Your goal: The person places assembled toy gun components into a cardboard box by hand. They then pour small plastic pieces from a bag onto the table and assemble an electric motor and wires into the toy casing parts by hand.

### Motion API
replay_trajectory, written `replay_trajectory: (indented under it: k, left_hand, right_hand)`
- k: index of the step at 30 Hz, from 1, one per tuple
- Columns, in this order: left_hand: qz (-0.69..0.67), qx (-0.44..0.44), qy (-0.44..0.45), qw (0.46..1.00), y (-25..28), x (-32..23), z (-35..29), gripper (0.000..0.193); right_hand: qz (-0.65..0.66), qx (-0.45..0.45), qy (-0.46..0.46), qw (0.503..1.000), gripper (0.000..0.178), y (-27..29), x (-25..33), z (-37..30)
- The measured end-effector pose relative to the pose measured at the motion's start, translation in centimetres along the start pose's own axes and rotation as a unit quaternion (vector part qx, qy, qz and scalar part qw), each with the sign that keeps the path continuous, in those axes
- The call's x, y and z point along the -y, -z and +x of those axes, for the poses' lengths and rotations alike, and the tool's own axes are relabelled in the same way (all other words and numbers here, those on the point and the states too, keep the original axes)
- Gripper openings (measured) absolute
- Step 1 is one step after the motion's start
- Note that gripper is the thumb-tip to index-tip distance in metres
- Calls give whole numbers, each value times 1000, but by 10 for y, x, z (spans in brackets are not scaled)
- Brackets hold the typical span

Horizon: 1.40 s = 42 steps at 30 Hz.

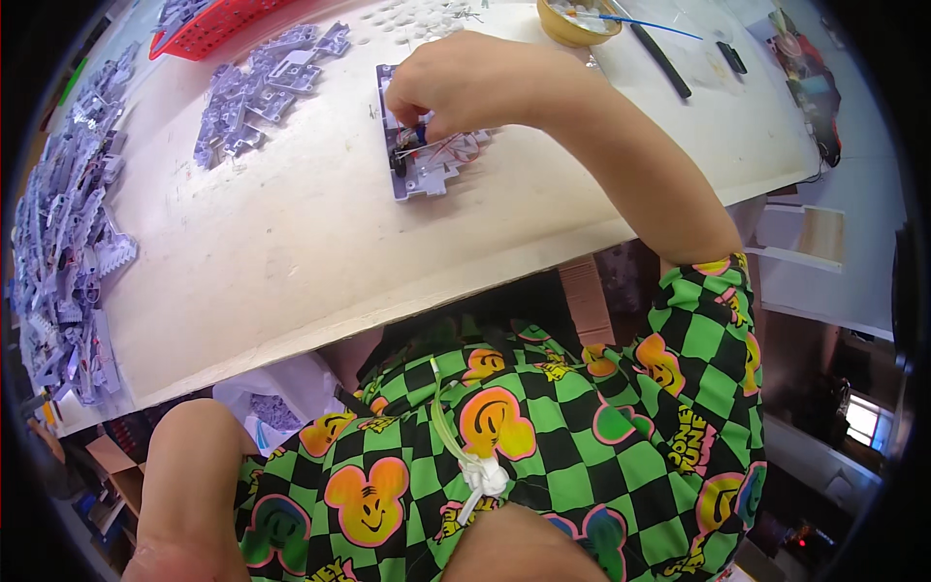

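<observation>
My right hand [461, 82] reaches over a light grey plastic housing [427, 184] that lies on the table. Its fingers are bent and pinched together inside the housing, and what is between them is hidden. Thin red and white wires [456, 147] spread from beneath the hand, across the housing's right side. A small black part [398, 160] sits at the housing's left edge, close to the fingertips. At the lower left only my bare left arm shows; the left hand itself is out of the picture.
Grey plastic parts are heaped along the table's left edge [68, 233], with a smaller pile [257, 92] nearer the middle. Behind stand a red basket [208, 29], scattered white discs [417, 17] and a yellowish bowl [572, 29]. A black bar [661, 63] lies at right.
</observation>
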State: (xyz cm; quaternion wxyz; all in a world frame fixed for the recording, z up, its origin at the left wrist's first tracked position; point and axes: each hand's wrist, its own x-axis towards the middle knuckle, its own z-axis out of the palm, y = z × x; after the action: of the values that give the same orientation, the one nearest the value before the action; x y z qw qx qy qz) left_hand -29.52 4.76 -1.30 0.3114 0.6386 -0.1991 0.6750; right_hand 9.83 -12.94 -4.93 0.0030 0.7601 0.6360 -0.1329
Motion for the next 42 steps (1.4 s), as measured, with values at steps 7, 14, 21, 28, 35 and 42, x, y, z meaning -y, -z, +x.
replay_trajectory:
  k: [7,14,21,28,35,42]
  left_hand:
    - [-75,-14,173,982,-121,43,-14,34]
    - [-60,189,395,897,-216,138,-25,35]
    - [28,303,436,847,-202,158,-73,36]
    - [-13,359,525,771,-206,154,-78,32]
    - [21,367,501,783,-205,146,-79,24]
    - [36,382,460,801,-206,137,-74,24]
  right_hand:
    - [46,-4,-10,999,15,9,6,-5]
    - [124,-92,15,988,19,5,-18,-19]
    - [118,-178,76,974,25,-1,-3,-11]
    - [53,-229,54,971,17,-8,-9,-11]
    - [-102,-305,64,945,3,-7,-12,-7]
    - [-26,-343,82,935,7,-1,-15,-9]
